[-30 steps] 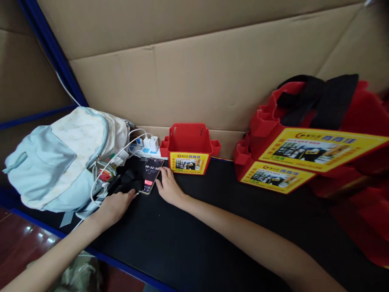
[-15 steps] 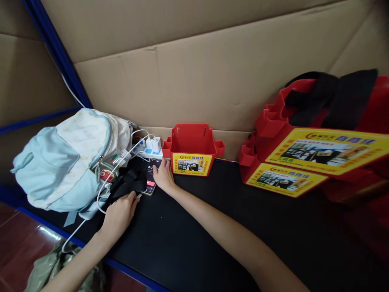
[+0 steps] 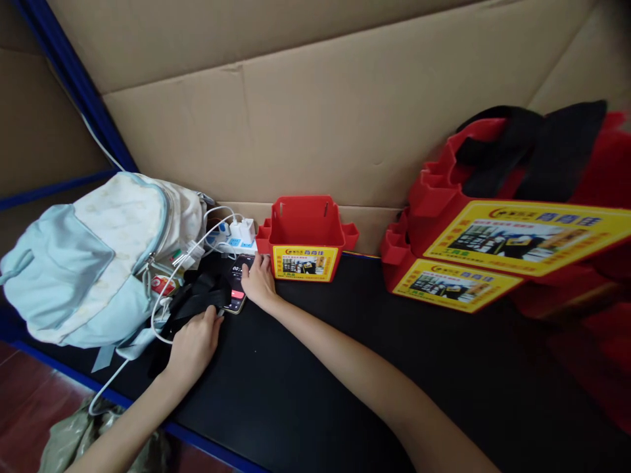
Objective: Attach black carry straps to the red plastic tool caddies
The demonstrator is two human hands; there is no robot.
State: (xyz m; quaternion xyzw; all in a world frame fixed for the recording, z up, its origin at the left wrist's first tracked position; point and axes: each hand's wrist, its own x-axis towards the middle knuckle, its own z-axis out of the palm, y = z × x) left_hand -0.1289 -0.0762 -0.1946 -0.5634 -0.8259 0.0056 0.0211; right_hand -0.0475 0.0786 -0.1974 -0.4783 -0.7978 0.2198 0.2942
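Observation:
A phone (image 3: 235,289) with a lit timer screen lies on the black table top (image 3: 345,368), a white cable plugged into its near end. My right hand (image 3: 257,281) rests on the phone's right edge, fingers curled over its top part. My left hand (image 3: 194,343) sits at the phone's near left corner, its fingertips touching a bundle of black straps (image 3: 197,299) and the cable end. What the left fingers hold, if anything, is hidden.
A pale blue and cream backpack (image 3: 89,256) lies at the left. A white power strip (image 3: 235,240) with chargers sits behind the phone. A small red bin (image 3: 304,238) stands right of it. Stacked red bins (image 3: 497,223) with yellow labels and black cloth fill the right. Cardboard (image 3: 320,118) walls the back.
My right hand has slid from the phone's right side up over its top part, covering part of the screen. My left hand has crept slightly closer to the phone's near corner.

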